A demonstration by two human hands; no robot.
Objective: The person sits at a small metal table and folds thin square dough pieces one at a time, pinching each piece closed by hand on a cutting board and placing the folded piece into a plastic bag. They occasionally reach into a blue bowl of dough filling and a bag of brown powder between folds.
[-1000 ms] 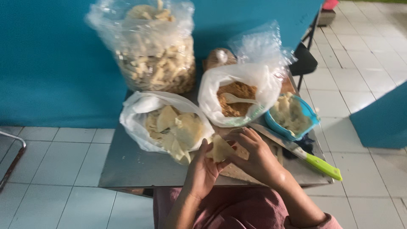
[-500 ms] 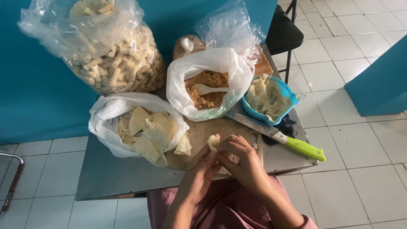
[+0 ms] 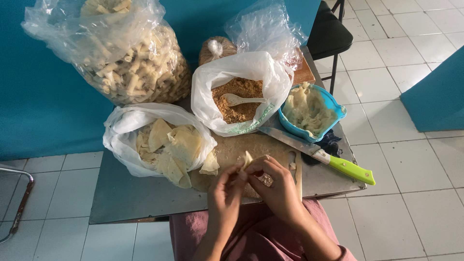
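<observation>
Partly hidden wrapper point(image 3: 246, 158), both hands' point(image 3: 251, 186) grip

floor's all white square tiles point(image 3: 411, 188) with thin grey grout lines, pretty evenly lit, looks like soft daylight with no hard shadows. behind the work spot there's a flat teal wall point(image 3: 38, 106) running across the back, and another teal panel point(image 3: 435, 92) pokes in at the right edge. the work surface is a small grey metal table point(image 3: 130, 198), kinda scuffed. a black chair point(image 3: 328, 34) sits at the top right behind it, and a bit of curved metal tube frame point(image 3: 19, 203) shows at the far left.
</observation>
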